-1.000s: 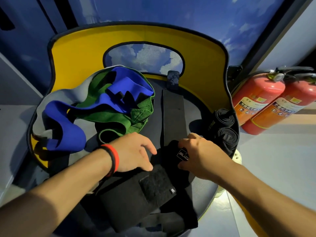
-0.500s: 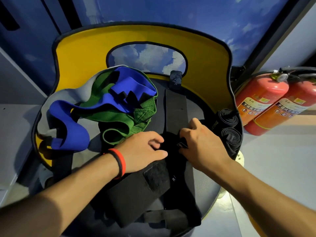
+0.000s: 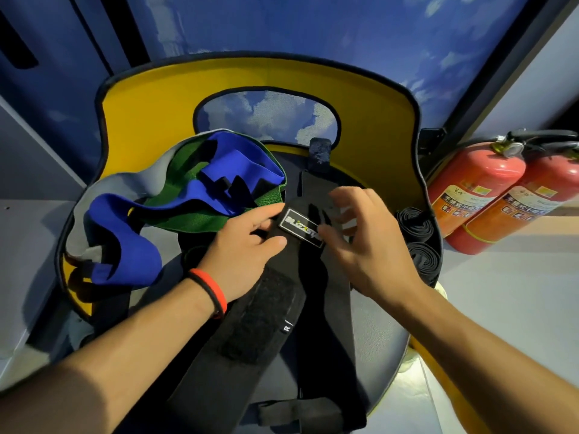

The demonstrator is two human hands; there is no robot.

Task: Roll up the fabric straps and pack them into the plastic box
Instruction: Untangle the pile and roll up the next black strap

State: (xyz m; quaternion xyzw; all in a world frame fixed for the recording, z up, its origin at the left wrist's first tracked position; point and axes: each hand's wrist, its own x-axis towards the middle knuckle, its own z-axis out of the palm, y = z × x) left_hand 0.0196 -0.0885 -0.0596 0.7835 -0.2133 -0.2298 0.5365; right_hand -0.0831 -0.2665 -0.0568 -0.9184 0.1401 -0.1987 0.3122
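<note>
Left hand [image 3: 247, 245] pinching black strap [image 3: 272, 308] at left edge, thumb on top, just beside its label [image 3: 300, 227]. Right hand [image 3: 366, 245] over same strap, fingers spread and loosely bent, slack, thumb tip at label's right end. We follow strap: it runs near to far down middle of grey seat [image 3: 379, 327]. Rolled black straps [image 3: 416, 227], two, sit at seat's right edge. Left of hands we spot heap: green band [image 3: 194, 220], blue band [image 3: 125, 245], grey band [image 3: 119, 186]. Yellow backrest [image 3: 156, 104] far. Red fire extinguishers [image 3: 476, 189] far right.
</note>
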